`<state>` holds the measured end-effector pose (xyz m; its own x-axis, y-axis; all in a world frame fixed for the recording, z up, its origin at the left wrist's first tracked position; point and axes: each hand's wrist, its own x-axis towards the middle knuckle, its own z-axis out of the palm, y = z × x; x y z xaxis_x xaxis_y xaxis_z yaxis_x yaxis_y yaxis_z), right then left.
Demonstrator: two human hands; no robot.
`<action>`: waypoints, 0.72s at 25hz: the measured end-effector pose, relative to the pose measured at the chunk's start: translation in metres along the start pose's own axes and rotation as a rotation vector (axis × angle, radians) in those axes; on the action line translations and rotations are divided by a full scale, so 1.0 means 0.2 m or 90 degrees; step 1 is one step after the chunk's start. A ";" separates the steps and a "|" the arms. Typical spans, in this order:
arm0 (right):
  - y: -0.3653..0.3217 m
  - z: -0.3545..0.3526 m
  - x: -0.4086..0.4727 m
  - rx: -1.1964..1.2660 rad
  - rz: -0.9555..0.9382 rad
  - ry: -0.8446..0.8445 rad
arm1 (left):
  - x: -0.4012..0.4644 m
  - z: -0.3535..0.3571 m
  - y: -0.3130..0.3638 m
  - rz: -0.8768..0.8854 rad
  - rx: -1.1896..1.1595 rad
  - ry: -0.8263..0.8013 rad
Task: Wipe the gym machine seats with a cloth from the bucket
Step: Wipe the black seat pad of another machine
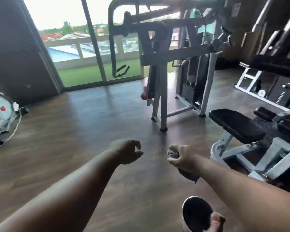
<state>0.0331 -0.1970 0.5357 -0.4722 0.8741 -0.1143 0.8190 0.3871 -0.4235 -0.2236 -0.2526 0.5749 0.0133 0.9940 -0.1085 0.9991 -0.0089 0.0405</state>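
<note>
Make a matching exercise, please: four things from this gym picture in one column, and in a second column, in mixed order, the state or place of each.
Things:
1. right hand
2. left hand
3. black padded seat
4. bucket

States or places:
A. on the floor, bottom edge of the view
B. loosely curled, holds nothing
C. grips a grey cloth
D. on the white-framed machine, at the right

Pairs: 1-C, 2-B, 3-D, 4-A

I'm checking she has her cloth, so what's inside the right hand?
The right hand grips a dark grey cloth. A bunched bit shows by the thumb and a tail hangs below the fist; the middle is hidden inside the curled fingers.
</note>
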 end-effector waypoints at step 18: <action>1.25 -0.71 1.48 0.040 0.292 0.053 | 2.56 -0.12 0.52 0.296 -0.032 -0.041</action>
<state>0.1451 0.1997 0.5231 -0.0366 0.9723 -0.2308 0.9143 -0.0606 -0.4005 -0.1145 0.2572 0.5484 0.4624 0.8773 -0.1287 0.8837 -0.4442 0.1472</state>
